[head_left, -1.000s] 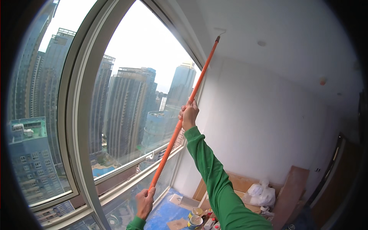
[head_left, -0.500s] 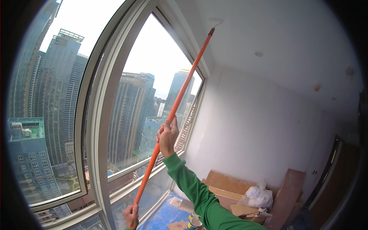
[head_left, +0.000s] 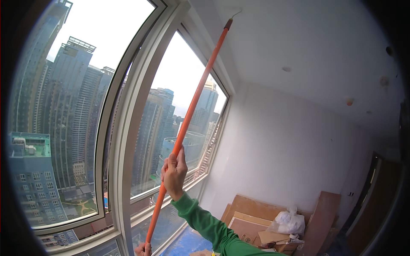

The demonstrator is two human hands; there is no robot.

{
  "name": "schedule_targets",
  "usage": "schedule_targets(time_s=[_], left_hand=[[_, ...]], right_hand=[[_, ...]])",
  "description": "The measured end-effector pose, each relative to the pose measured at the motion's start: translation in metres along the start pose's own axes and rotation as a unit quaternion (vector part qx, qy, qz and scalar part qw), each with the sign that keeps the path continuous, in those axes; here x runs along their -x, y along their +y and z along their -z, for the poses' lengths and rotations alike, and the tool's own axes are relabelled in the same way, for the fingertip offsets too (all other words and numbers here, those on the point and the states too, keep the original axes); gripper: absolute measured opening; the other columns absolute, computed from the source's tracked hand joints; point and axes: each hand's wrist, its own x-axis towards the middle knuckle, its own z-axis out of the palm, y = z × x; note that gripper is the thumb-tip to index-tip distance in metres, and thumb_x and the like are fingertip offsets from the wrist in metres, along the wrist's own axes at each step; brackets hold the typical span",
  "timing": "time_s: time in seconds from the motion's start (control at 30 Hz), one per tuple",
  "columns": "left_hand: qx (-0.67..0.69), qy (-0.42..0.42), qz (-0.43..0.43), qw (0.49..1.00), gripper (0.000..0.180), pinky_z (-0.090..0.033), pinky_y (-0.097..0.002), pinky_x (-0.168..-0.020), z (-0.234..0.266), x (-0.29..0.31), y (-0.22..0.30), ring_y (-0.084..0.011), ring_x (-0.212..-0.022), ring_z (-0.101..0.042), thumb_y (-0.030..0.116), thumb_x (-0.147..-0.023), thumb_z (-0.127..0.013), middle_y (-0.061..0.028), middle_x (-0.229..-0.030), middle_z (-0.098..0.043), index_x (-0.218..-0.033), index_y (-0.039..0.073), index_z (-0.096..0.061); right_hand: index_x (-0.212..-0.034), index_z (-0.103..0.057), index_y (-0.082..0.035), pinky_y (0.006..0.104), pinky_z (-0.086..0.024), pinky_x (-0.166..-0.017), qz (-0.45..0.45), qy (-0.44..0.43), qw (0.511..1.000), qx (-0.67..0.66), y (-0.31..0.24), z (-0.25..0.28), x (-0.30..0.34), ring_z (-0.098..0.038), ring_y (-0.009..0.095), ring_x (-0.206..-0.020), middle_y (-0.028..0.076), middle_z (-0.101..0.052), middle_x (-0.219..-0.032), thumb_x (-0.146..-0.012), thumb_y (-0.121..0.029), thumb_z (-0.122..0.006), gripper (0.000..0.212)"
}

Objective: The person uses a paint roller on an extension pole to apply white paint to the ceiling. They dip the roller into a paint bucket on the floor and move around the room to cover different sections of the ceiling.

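A long orange extension pole (head_left: 197,96) slants from the lower left up to the white ceiling (head_left: 273,38). From its dark top end juts a thin bent wire frame (head_left: 238,13), like that of a paint roller; a roller sleeve is hard to make out against the white. My right hand (head_left: 174,175), in a green sleeve (head_left: 211,228), is closed around the pole's middle. Lower down, my left hand (head_left: 144,249) grips the pole near the bottom edge of the picture, partly cut off.
Tall windows (head_left: 124,128) line the left, with high-rise buildings outside. Against the far white wall (head_left: 273,149) lean brown boards (head_left: 322,222), with cardboard and a white plastic bag (head_left: 289,222). Blue sheeting (head_left: 188,243) covers part of the floor. A doorway (head_left: 363,196) stands at the right.
Both hands have shifted down and left in the picture along with the pole, whose top sits slightly higher and further left. The whole view has shifted a little too.
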Motion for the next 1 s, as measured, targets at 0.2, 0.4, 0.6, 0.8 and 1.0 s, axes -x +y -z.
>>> schedule_targets(time_s=[0.2, 0.4, 0.6, 0.8, 1.0], left_hand=[[-0.022, -0.014, 0.057, 0.998, 0.043, -0.035, -0.0356, -0.055, 0.000, 0.010, -0.003, -0.0151, -0.061, -0.043, 0.040, -0.097, -0.055, -0.0017, -0.064, -0.045, -0.080, 0.002, -0.062], [-0.027, -0.080, 0.142, 0.986, 0.043, -0.037, -0.0376, -0.058, -0.018, -0.004, 0.004, -0.0167, -0.065, -0.046, 0.043, -0.095, -0.058, -0.0043, -0.068, -0.050, -0.088, 0.001, -0.065], [0.047, -0.029, 0.116, 0.992, 0.042, -0.033, -0.0255, -0.045, -0.062, -0.037, 0.018, -0.0067, -0.048, -0.044, 0.035, -0.093, -0.064, 0.0015, -0.054, -0.050, -0.070, 0.000, -0.062], [0.039, -0.081, 0.155, 0.984, 0.044, -0.033, -0.0262, -0.047, -0.091, -0.059, 0.029, -0.0063, -0.051, -0.043, 0.039, -0.091, -0.066, 0.0017, -0.055, -0.049, -0.072, -0.001, -0.064], [0.037, -0.121, 0.159, 0.979, 0.048, -0.032, -0.0257, -0.045, -0.122, -0.073, 0.036, -0.0064, -0.048, -0.044, 0.042, -0.093, -0.063, 0.0022, -0.053, -0.048, -0.074, -0.002, -0.064]], right_hand=[[-0.152, -0.026, -0.015, 0.0206, -0.034, -0.034, -0.004, 0.017, 1.000, 0.019, 0.004, 0.016, -0.004, -0.037, 0.004, -0.042, 0.000, -0.043, -0.069, -0.106, -0.024, -0.040, 0.049], [-0.153, -0.024, -0.016, 0.0235, -0.034, -0.034, -0.028, 0.047, 0.998, 0.020, 0.010, 0.049, -0.039, -0.037, 0.006, -0.041, 0.000, -0.043, -0.068, -0.105, -0.027, -0.042, 0.052], [-0.152, -0.027, -0.015, 0.0247, -0.034, -0.034, -0.053, 0.088, 0.994, 0.029, 0.013, 0.080, -0.083, -0.037, 0.007, -0.041, 0.000, -0.042, -0.067, -0.105, -0.024, -0.040, 0.049], [-0.149, -0.033, -0.014, 0.0251, -0.032, -0.034, -0.049, 0.090, 0.994, 0.022, 0.027, 0.119, -0.126, -0.036, 0.007, -0.041, -0.001, -0.042, -0.066, -0.105, -0.022, -0.040, 0.045], [-0.135, -0.043, -0.012, 0.0242, -0.032, -0.032, -0.044, 0.097, 0.994, 0.013, 0.038, 0.163, -0.173, -0.038, 0.007, -0.040, -0.001, -0.041, -0.065, -0.104, -0.018, -0.037, 0.032]])
